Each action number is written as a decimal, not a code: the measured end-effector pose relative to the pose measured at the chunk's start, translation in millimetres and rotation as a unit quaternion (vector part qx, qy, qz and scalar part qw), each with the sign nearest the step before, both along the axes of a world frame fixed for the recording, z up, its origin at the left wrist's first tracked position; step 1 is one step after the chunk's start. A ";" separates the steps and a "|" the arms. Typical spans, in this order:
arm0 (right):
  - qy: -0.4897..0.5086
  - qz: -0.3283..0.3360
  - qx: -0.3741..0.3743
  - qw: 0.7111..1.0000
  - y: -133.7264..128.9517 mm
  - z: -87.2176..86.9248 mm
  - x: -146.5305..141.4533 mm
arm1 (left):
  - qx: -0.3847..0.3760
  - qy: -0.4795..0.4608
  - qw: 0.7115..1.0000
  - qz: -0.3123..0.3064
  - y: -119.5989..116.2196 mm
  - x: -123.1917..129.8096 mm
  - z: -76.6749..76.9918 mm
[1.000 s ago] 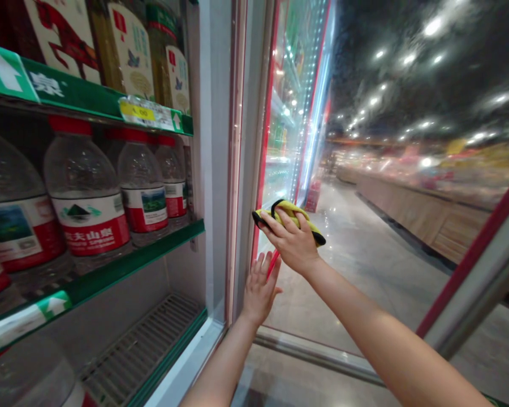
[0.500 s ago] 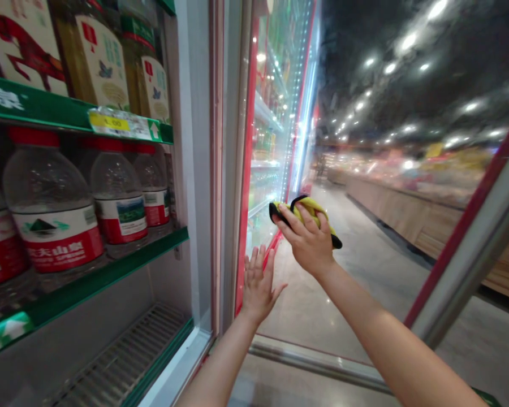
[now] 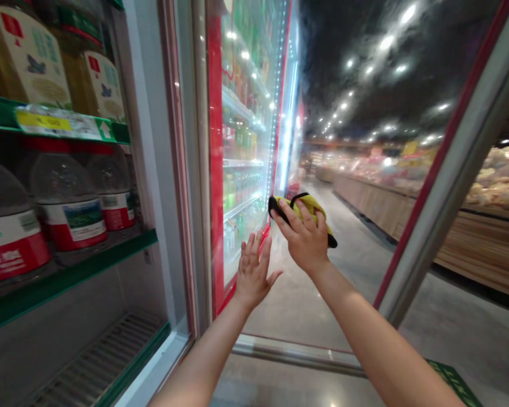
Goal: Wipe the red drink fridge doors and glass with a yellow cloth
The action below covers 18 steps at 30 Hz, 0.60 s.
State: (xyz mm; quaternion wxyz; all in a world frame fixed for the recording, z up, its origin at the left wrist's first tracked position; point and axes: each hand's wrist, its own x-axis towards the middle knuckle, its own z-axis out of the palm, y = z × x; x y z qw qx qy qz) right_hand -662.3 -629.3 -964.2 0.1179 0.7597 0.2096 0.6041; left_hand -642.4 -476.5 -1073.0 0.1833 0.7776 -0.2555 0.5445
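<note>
My right hand (image 3: pixel 307 240) presses a folded yellow cloth with black edging (image 3: pixel 309 204) against the glass of the open cooler door (image 3: pixel 343 294). Its fingers lie over the cloth, and part of the cloth shows past them. To the left and a little lower, my left hand (image 3: pixel 253 271) has its fingers stretched and thumb apart, holding nothing. It is at the same glass pane; whether the palm touches it I cannot tell. The door's metal frame with a red strip (image 3: pixel 445 169) slants up on the right.
At left is the open cooler, with a green-edged shelf (image 3: pixel 76 271) of red-capped water bottles (image 3: pixel 74 198) and juice bottles (image 3: pixel 29 56) above. Through the glass stand a lit neighbouring cooler (image 3: pixel 246 141), the aisle floor (image 3: pixel 322 316) and wood-sided display counters (image 3: pixel 369 203).
The view has turned to the right, so the shelves slide left and more of the door frame and counter shows. Both hands keep nearly the same pose, the cloth still under the right.
</note>
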 end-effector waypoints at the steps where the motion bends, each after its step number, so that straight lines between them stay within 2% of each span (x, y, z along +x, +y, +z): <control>1: -0.005 -0.010 0.019 1.000 -8.6 7.0 -1.0 | 0.005 -0.003 1.000 -0.002 -3.9 1.7 3.5; 2: -0.011 -0.020 0.040 0.999 -18.0 9.7 -3.2 | 0.010 -0.006 1.000 -0.005 -7.6 3.2 7.2; 4: -0.024 -0.041 0.084 0.995 -35.8 1.5 -9.8 | 0.020 -0.012 1.000 -0.012 -13.3 5.1 13.6; 6: -0.036 -0.065 0.116 0.991 -47.3 -19.9 -16.7 | 0.025 -0.014 0.999 -0.016 -17.5 5.3 17.4; 8: -0.031 -0.079 0.115 0.990 -50.2 -41.6 -21.1 | 0.028 -0.015 0.999 -0.018 -21.4 4.3 18.1; 10: -0.012 -0.077 0.090 0.993 -47.0 -50.4 -22.2 | 0.032 -0.016 0.999 -0.022 -26.4 2.8 17.0; 12: 0.004 -0.061 0.069 0.996 -44.2 -40.9 -20.1 | 0.034 -0.018 0.999 -0.024 -32.9 1.6 16.2; 14: 0.007 -0.048 0.068 0.996 -47.9 -18.7 -16.4 | 0.032 -0.021 0.999 -0.021 -40.2 0.9 17.1; 16: 0.000 -0.045 0.085 0.995 -60.8 3.0 -12.9 | 0.032 -0.023 0.999 -0.018 -46.9 0.9 19.8; 18: -0.021 -0.052 0.118 0.991 -80.1 10.9 -11.4 | 0.037 -0.021 0.999 -0.019 -52.2 1.4 23.1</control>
